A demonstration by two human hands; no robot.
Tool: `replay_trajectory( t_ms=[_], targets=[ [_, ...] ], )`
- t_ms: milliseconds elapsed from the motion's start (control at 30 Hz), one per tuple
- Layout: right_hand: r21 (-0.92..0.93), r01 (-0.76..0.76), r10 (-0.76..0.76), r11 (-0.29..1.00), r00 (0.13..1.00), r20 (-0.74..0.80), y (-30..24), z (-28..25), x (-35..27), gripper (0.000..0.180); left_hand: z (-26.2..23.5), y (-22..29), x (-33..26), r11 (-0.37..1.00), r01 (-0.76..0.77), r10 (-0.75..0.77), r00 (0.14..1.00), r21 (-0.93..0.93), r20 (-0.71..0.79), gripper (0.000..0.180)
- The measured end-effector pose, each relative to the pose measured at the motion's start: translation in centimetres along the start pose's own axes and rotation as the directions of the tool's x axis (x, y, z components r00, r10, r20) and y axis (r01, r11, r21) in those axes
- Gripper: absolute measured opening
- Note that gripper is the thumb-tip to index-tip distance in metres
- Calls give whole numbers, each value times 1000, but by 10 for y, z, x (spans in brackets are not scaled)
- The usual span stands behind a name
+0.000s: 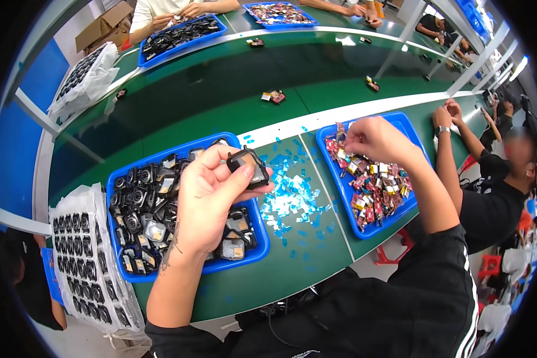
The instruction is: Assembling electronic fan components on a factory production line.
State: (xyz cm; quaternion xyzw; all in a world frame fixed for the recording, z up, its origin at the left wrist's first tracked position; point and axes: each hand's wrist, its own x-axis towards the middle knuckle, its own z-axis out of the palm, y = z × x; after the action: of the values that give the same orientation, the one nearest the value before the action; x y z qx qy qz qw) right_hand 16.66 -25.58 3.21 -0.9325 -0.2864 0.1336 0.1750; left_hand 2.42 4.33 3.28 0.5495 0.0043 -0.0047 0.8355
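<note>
My left hand (204, 200) is closed on a black watch case (240, 160), held between thumb and fingers with its tan-coloured inside showing. It is above the blue bin (261, 247) on the left, which is heaped with similar black watch cases (155, 230). Over the blue bin (411, 126) on the right is my right hand (379, 138), its fingers bent together at the pile of small red circuit boards with white and yellow parts (373, 185). What those fingertips hold, if anything, is hidden. Between the bins lies a scatter of small blue film pieces (292, 200).
A white padded tray stack (104, 268) with rows of black cases stands at far left. Beyond a white rail (340, 116) runs a green conveyor belt (209, 83) carrying several small parts (274, 96). Across it people work at more blue bins (185, 42). A co-worker's arms (447, 137) are close on the right.
</note>
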Motion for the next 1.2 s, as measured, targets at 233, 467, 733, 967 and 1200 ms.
replay_trajectory(
  t_ms=[233,467,733,967,1200],
  targets=[
    [-306,-81,10,949,974,-226,0,53,-28,23,12,-18,-1,996,92,-92,996,-18,3,11],
    [-230,-194,117,954,943,-312,1,53,-31,24,10,-24,-2,996,82,-83,996,40,30,12],
    [118,-110,146,987,921,-361,3,38,-40,11,11,-22,-6,994,103,-104,994,48,26,31],
    [332,-55,210,942,867,-451,-12,10,-72,6,11,-29,-6,973,87,-106,991,215,78,41],
    [360,177,-82,916,961,-264,-78,19,-78,6,22,-40,-8,669,-316,183,947,673,263,30]
  ],
)
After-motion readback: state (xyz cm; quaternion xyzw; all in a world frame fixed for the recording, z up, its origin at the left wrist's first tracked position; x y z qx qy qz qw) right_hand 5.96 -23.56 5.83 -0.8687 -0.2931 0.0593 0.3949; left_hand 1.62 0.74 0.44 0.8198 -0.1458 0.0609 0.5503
